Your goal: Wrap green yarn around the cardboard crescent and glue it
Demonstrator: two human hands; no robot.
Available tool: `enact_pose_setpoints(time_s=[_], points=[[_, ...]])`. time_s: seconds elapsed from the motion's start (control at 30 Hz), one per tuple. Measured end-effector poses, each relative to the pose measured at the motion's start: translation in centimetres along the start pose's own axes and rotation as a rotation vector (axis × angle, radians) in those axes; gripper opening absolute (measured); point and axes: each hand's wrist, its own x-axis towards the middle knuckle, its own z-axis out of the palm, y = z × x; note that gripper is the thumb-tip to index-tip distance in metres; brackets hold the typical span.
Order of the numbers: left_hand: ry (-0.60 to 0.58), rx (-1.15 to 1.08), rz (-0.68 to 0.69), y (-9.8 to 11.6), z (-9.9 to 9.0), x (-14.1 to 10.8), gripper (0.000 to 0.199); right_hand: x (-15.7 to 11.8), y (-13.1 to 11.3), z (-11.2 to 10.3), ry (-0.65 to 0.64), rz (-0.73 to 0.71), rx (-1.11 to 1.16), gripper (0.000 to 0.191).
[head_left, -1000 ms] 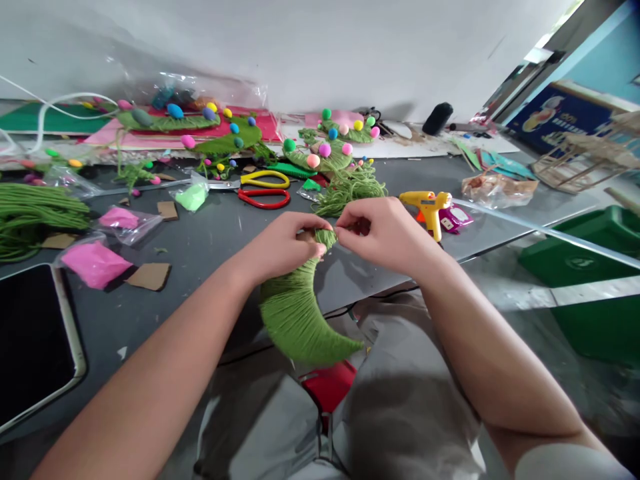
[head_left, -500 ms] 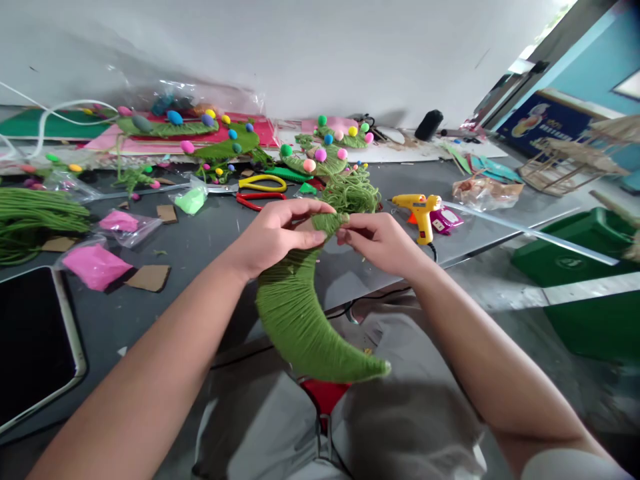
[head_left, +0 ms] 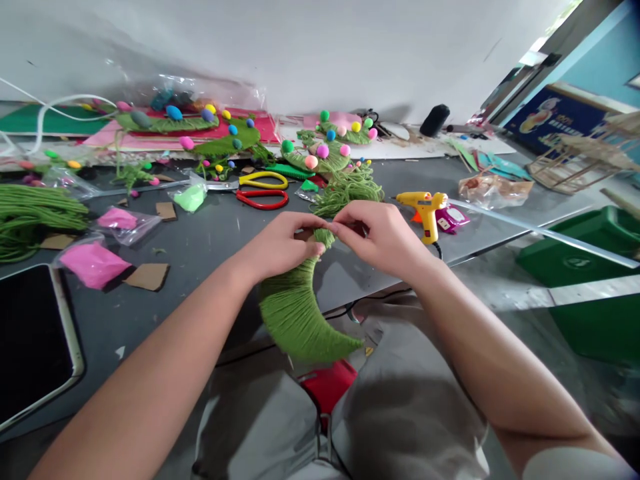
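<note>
A crescent wrapped in green yarn [head_left: 300, 313] hangs over my lap, its lower tip pointing right. My left hand [head_left: 280, 243] grips it near the upper end, thumb in front and fingers behind. At that upper tip my right hand [head_left: 370, 233] pinches with thumb and forefinger; whether a loose strand lies between them is too small to see. Just beyond my hands lies a tangled heap of green yarn [head_left: 350, 190]. Right of it rests a yellow hot glue gun [head_left: 424, 210].
Scissors [head_left: 263, 190] with yellow and red handles lie behind my left hand. Bags of pink clay [head_left: 95, 260], a tablet [head_left: 37, 340] and a green yarn bundle [head_left: 40, 217] are at left. Pompom-covered green crescents [head_left: 225, 143] line the back. A green bin [head_left: 575, 253] stands right.
My right hand has moved over the crescent's upper tip, fingers now closer to my left hand. The crescent's lower tip has swung up and left.
</note>
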Motion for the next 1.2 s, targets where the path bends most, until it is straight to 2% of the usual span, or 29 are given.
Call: enact_pose_setpoints(time_s=[0.17, 0.27, 0.4, 0.53, 0.67, 0.8, 0.9, 1.0, 1.13, 1.2], points=[[0.236, 0.028, 0.079, 0.2, -0.4, 0.1, 0.037, -0.9, -0.8, 0.9, 0.044, -0.027, 0.019, 0.015], [0.271, -0.089, 0.125, 0.2, -0.7, 0.1, 0.041, -1.0, -0.5, 1.2, 0.072, -0.017, 0.052, 0.016], [0.174, -0.299, 0.124, 0.6, -0.8, -0.3, 0.043, -0.6, 0.6, 1.3, 0.068, 0.018, 0.163, 0.016], [0.02, -0.359, 0.071, 1.2, -0.8, -0.8, 0.04, -0.1, 2.2, 1.3, 0.022, 0.04, 0.279, 0.016], [-0.085, -0.225, 0.029, 0.8, -0.7, -0.7, 0.04, 0.3, 3.2, 1.2, -0.044, 0.035, 0.293, 0.021], [-0.093, -0.021, 0.011, -0.4, -0.3, -0.2, 0.042, 0.6, 2.5, 0.9, -0.03, 0.036, 0.186, 0.021], [-0.047, 0.048, 0.01, -0.8, -0.1, 0.2, 0.038, 0.4, 1.2, 0.8, -0.005, 0.02, 0.096, 0.018], [0.022, 0.022, 0.003, -0.5, -0.1, 0.3, 0.036, -0.1, 0.0, 1.0, 0.016, 0.004, 0.043, 0.016], [0.209, 0.014, 0.043, -0.1, -0.6, 0.2, 0.04, -0.8, -0.4, 1.5, 0.053, 0.03, 0.115, 0.014], [0.228, -0.064, 0.065, 0.1, -0.8, 0.1, 0.042, -1.0, -0.3, 1.6, 0.079, 0.079, 0.204, 0.015]])
